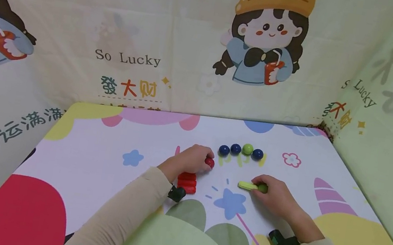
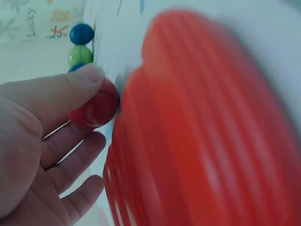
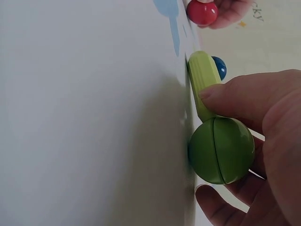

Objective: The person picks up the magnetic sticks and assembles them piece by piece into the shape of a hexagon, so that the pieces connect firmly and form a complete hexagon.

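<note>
My left hand (image 1: pixel 192 159) pinches a glossy red ball (image 1: pixel 209 163) between thumb and fingers, low over the table. Just below that wrist lie red ridged sticks (image 1: pixel 187 183), side by side, large and blurred in the left wrist view. On the right, my right hand (image 1: pixel 277 196) pinches a light green ridged stick (image 3: pixel 202 75), the thumb pressing on its side. A green ball (image 3: pixel 221 150) with a seam sits at the stick's near end, by the fingers. Whether ball and stick are joined, I cannot tell.
Beyond the hands, three dark blue balls (image 1: pixel 223 150) and one light green ball (image 1: pixel 248 149) stand in a row. The table (image 1: pixel 162 143) carries a printed cartoon cover. Printed cloth (image 1: pixel 195 32) hangs behind it and along the sides.
</note>
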### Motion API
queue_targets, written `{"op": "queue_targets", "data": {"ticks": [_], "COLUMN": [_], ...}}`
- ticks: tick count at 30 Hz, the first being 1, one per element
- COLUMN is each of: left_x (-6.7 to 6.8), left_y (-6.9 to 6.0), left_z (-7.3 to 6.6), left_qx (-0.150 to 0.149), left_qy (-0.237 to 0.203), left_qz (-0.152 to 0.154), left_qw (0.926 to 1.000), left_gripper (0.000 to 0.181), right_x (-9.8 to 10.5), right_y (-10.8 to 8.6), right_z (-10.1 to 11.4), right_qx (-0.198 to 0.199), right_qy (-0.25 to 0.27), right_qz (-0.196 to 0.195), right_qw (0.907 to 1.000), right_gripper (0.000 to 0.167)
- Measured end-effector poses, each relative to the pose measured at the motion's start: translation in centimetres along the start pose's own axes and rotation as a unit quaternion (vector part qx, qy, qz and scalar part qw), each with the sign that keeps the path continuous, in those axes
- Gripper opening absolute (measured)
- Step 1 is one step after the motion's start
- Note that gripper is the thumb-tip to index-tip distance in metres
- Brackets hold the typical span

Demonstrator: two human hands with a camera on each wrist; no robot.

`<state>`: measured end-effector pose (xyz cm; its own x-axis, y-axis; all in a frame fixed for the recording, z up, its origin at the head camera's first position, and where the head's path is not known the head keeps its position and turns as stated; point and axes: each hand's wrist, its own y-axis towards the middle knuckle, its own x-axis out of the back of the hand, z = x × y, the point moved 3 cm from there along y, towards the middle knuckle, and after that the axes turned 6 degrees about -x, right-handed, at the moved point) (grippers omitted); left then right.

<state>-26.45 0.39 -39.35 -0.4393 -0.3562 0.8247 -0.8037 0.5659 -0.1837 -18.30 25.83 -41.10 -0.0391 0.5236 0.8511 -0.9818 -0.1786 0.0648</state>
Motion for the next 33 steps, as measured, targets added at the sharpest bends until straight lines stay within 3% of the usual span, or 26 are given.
{"op": "queue_targets", "data": {"ticks": [6, 13, 20, 25, 33], "left_x": [-1.0, -2.4, -3.6, -3.9, -3.9], "left_y": [-0.1, 0.4, 0.9, 0.9, 0.7], "left_z": [-1.2, -2.8, -3.8, -4.2, -4.7], "left_qx": [-0.032, -0.096, -0.101, -0.108, -0.104], "left_qy": [0.01, 0.069, 0.035, -0.002, -0.016], "left_qz": [0.008, 0.026, 0.03, 0.021, 0.015], "left_qw": [0.9994, 0.9927, 0.9938, 0.9939, 0.9943], "left_gripper": [0.045, 0.044, 0.047, 0.047, 0.048], "right_x": [0.1, 0.0, -0.2, -0.4, -0.6], "right_y": [-0.1, 0.2, 0.4, 0.4, 0.4], "right_z": [0.3, 0.3, 0.6, 0.8, 1.1], "right_qx": [0.004, 0.017, 0.016, 0.017, 0.033], "right_qy": [0.003, 0.001, 0.001, 0.005, 0.005], "right_qz": [-0.003, -0.007, -0.01, -0.009, -0.017], "right_qw": [1.0, 0.9998, 0.9998, 0.9998, 0.9993], "right_gripper": [0.021, 0.021, 0.023, 0.023, 0.022]}}
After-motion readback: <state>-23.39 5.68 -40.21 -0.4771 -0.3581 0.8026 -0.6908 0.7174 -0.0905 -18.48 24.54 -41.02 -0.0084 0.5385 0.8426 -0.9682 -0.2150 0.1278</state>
